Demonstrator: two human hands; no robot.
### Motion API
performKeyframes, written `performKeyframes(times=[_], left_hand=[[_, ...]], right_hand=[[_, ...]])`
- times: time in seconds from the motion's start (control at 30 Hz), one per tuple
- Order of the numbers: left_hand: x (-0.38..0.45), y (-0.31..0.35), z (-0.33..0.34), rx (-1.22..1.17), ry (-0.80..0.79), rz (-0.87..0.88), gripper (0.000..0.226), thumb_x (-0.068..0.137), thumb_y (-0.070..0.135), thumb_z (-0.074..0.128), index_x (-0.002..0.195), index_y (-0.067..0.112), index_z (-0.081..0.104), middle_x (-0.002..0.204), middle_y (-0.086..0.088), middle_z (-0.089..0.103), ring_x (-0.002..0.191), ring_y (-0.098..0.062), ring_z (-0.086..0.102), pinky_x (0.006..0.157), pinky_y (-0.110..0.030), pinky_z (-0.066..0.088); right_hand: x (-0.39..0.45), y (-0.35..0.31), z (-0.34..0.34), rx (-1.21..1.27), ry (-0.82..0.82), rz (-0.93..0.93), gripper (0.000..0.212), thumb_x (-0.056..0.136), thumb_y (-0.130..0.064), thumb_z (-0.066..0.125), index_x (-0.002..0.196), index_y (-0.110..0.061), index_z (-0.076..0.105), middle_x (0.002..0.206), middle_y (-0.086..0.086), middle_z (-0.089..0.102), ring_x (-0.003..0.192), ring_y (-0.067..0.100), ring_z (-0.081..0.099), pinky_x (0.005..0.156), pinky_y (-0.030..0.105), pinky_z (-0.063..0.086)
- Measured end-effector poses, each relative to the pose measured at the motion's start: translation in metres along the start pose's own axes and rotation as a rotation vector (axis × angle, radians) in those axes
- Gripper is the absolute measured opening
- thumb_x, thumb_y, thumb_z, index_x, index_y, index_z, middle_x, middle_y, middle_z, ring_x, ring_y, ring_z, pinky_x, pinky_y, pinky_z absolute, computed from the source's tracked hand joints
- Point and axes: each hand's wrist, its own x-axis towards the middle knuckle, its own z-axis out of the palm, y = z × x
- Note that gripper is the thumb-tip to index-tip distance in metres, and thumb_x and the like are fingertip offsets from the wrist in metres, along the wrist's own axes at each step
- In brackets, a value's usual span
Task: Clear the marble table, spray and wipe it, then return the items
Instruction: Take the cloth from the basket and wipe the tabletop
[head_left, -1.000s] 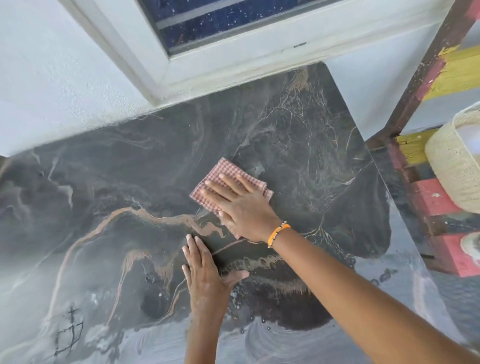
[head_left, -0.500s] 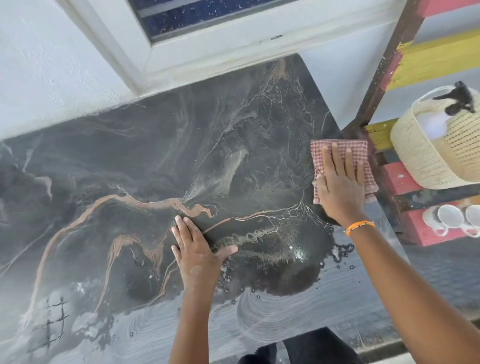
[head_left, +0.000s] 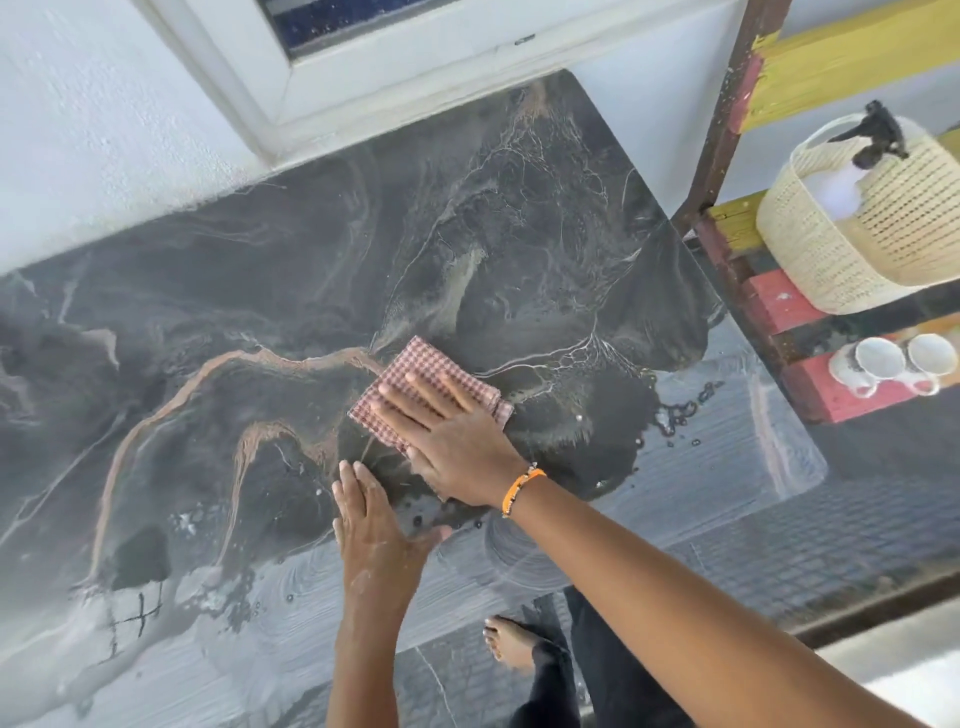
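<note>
The dark marble table (head_left: 218, 291) with tan and white veins fills most of the view; its near part is wet with droplets and wipe streaks. A folded red-checked cloth (head_left: 421, 371) lies near the table's middle. My right hand (head_left: 457, 441) presses flat on the cloth with straight fingers; an orange band is on its wrist. My left hand (head_left: 371, 525) rests flat on the wet marble just in front of the cloth, fingers together and thumb spread. The cloth's near half is hidden under my right hand.
A painted wooden shelf (head_left: 779, 306) stands at the table's right end. On it sit a woven basket (head_left: 831, 249) holding a spray bottle (head_left: 878, 135) and two white cups (head_left: 893, 364). A white wall and window frame (head_left: 322, 98) border the far edge. My bare foot (head_left: 511, 639) shows below.
My right hand slid the cloth from the middle to the table's right edge, then back left to the middle. My left hand stayed flat on the marble.
</note>
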Motion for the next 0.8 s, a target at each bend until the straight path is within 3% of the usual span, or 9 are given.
performKeyframes(times=[0.1,0.23,0.3,0.37,0.4,0.57,0.8], left_hand=[[-0.014,-0.004,0.007,-0.014,-0.017,0.073,0.129,0.058,0.078,0.053,0.145,0.0,-0.001,0.156,-0.016,-0.006,0.144,-0.027,-0.008,0.116,-0.049,0.01],[-0.019,0.004,0.014,-0.068,0.003,0.099,0.116,0.065,0.05,0.069,0.146,0.004,0.001,0.157,-0.008,-0.006,0.145,-0.023,-0.007,0.118,-0.046,0.013],[-0.021,0.009,0.017,-0.068,0.009,0.099,0.121,0.058,0.07,0.055,0.147,0.005,0.003,0.157,-0.008,-0.004,0.145,-0.022,-0.004,0.118,-0.046,0.013],[-0.02,0.01,0.02,-0.013,0.02,0.09,0.14,0.041,0.094,0.026,0.147,0.006,0.004,0.158,-0.009,-0.005,0.145,-0.024,-0.003,0.117,-0.046,0.012],[-0.019,0.008,0.022,0.008,0.014,0.087,0.144,0.036,0.097,0.021,0.147,0.007,0.004,0.157,-0.008,-0.007,0.145,-0.024,-0.004,0.116,-0.045,0.011],[-0.017,0.008,0.024,0.058,0.015,0.106,0.116,0.067,0.055,0.066,0.147,0.008,-0.002,0.157,-0.007,-0.013,0.145,-0.022,-0.008,0.118,-0.044,0.007],[-0.017,-0.001,0.027,0.056,0.025,0.165,0.108,0.073,0.049,0.066,0.147,0.004,0.002,0.157,-0.011,-0.007,0.145,-0.026,-0.005,0.118,-0.046,0.01]], right_hand=[[-0.031,0.035,-0.003,-0.056,0.039,0.025,0.06,0.094,-0.038,0.033,0.148,-0.032,0.006,0.158,-0.003,0.005,0.146,0.024,-0.004,0.118,0.045,-0.008],[-0.069,0.117,-0.02,-0.096,0.135,0.351,0.061,0.088,-0.044,0.025,0.147,-0.038,0.01,0.159,0.003,0.005,0.146,0.03,0.001,0.118,0.047,0.002],[-0.089,0.159,-0.032,-0.087,0.176,0.546,0.058,0.092,-0.04,0.029,0.148,-0.037,0.011,0.159,0.004,0.008,0.145,0.033,0.006,0.118,0.047,0.003],[-0.108,0.187,-0.04,-0.052,0.217,0.697,0.058,0.092,-0.037,0.029,0.148,-0.035,0.012,0.159,0.006,0.01,0.145,0.035,0.008,0.118,0.05,0.006],[-0.115,0.192,-0.042,-0.035,0.238,0.759,0.059,0.091,-0.036,0.029,0.148,-0.034,0.014,0.159,0.007,0.011,0.145,0.036,0.01,0.118,0.051,0.009],[-0.132,0.168,-0.027,0.019,0.302,0.956,0.06,0.091,-0.034,0.035,0.148,-0.027,0.018,0.158,0.012,0.012,0.144,0.038,0.01,0.116,0.05,0.007],[-0.117,0.07,-0.006,0.036,0.252,0.82,0.063,0.09,-0.035,0.028,0.15,-0.025,0.012,0.159,0.011,0.004,0.145,0.036,0.004,0.116,0.051,0.001]])
